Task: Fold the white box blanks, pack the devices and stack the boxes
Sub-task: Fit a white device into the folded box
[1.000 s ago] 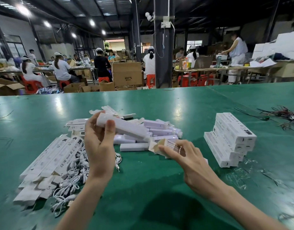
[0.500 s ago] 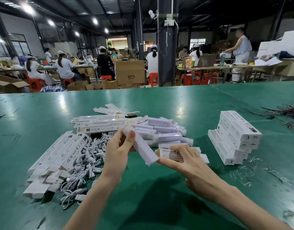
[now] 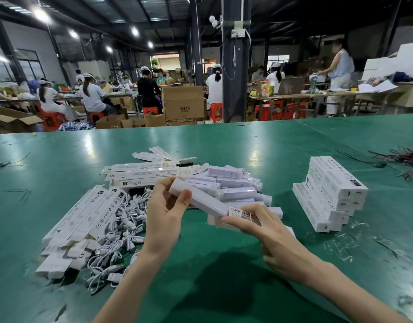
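Nearest the camera, two bare forearms reach out over the glossy green desk (image 3: 202,290). The left hand (image 3: 164,217) pinches a long, smooth, white plastic bar, the device (image 3: 200,200), between thumb and fingertips near its upper end, tilting it down and to the right. The right hand (image 3: 268,229) curls round a folded white box (image 3: 243,212) of thin printed card and holds its open mouth towards the device's lower end. The two meet there, so the tilt looks meant to line the bar up with the box, and the step in hand is probably packing. How deep the end has gone in I cannot tell. Just left of the hands lies a tangle of white USB cables (image 3: 121,231), and beside it a fan of flat box blanks (image 3: 84,220), creased card with loose end flaps, kept within reach. Behind the hands a heap of devices (image 3: 235,186) waits loose, with more blanks (image 3: 142,174) beyond it. To the right, well apart, the stack of packed boxes (image 3: 328,192) stands in stepped layers, with crinkled scraps of clear film (image 3: 340,247) near it. Thin wire offcuts (image 3: 405,160) lie at the far right edge. Past the desk, people sit on red stools at other benches around a brown cardboard carton (image 3: 183,102).
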The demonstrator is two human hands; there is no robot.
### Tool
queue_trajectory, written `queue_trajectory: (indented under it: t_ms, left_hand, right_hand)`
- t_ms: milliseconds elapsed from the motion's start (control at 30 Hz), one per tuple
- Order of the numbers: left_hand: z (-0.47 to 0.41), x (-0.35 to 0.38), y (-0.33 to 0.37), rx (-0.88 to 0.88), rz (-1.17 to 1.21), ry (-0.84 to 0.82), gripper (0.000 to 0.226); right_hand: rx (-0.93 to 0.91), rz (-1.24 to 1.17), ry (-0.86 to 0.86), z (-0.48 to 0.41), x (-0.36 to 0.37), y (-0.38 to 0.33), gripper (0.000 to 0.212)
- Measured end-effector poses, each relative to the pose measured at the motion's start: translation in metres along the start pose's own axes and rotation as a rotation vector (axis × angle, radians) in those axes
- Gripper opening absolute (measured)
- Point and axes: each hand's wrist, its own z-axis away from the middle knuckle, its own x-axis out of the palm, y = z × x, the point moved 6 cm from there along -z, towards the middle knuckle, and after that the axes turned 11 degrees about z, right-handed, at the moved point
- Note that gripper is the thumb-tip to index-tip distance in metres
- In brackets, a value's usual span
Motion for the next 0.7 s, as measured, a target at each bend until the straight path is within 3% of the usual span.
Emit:
queue_trajectory:
  t_ms: [233, 367, 500, 700]
  left_hand:
    - [0.003, 0.006, 0.003, 0.071, -0.127, -0.121, 0.025]
    - [0.007, 0.010, -0.004, 0.047, -0.070, -0.110, 0.026]
    - [0.019, 0.016, -0.013, 0.010, -0.124, -0.093, 0.040]
    - [0.032, 0.031, -0.010, 0.176, -0.398, -0.175, 0.014]
  right_hand:
    - [-0.001, -0.099, 0.015, 0.000, 0.002, 0.002, 0.104]
    - [0.050, -0.293, 0.093, 0.000, 0.003, 0.006, 0.090]
    - [0.056, -0.316, 0.131, 0.000, 0.002, 0.005, 0.085]
    - [0.085, -0.216, 0.184, 0.001, 0.001, 0.008, 0.083]
